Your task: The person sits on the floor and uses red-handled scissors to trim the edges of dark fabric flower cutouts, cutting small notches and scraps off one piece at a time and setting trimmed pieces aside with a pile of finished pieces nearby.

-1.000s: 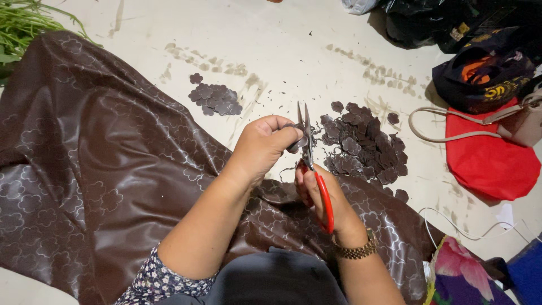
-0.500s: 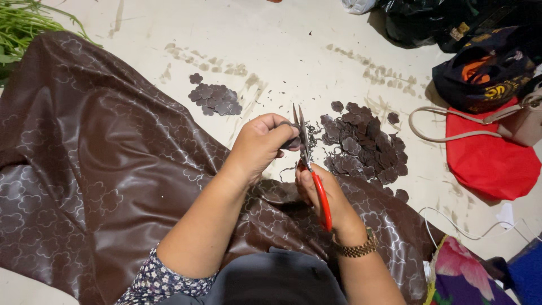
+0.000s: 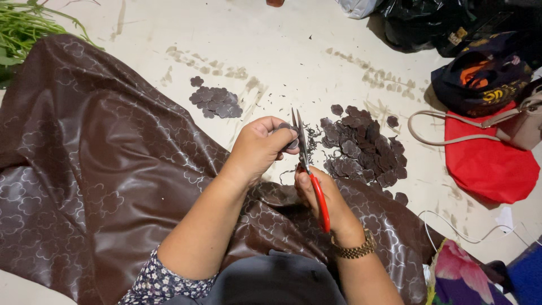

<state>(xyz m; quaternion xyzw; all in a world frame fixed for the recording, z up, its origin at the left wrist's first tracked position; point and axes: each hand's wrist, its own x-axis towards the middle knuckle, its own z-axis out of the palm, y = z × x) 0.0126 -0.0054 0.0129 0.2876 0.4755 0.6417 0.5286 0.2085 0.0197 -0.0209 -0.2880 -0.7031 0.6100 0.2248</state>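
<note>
Fingers [image 3: 278, 131] of the left hand [image 3: 257, 149] pinch a small brown cut-out piece [image 3: 291, 135], held just left of the scissors [image 3: 307, 164] and touching their blades. Right hand [image 3: 324, 197] is closed around the red handles, the scissors' long axis running from the lap up and slightly left, blades nearly shut. Brown patterned sheet [image 3: 101, 169] covers the lap; a large pile of cut pieces [image 3: 361, 147] lies just right of the blades, a smaller pile [image 3: 214, 101] farther up-left.

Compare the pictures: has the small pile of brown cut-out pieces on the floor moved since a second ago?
No. The small pile sits at the same spot beside the brown sheet's edge and the floor stains; only the hands shift slightly.
</note>
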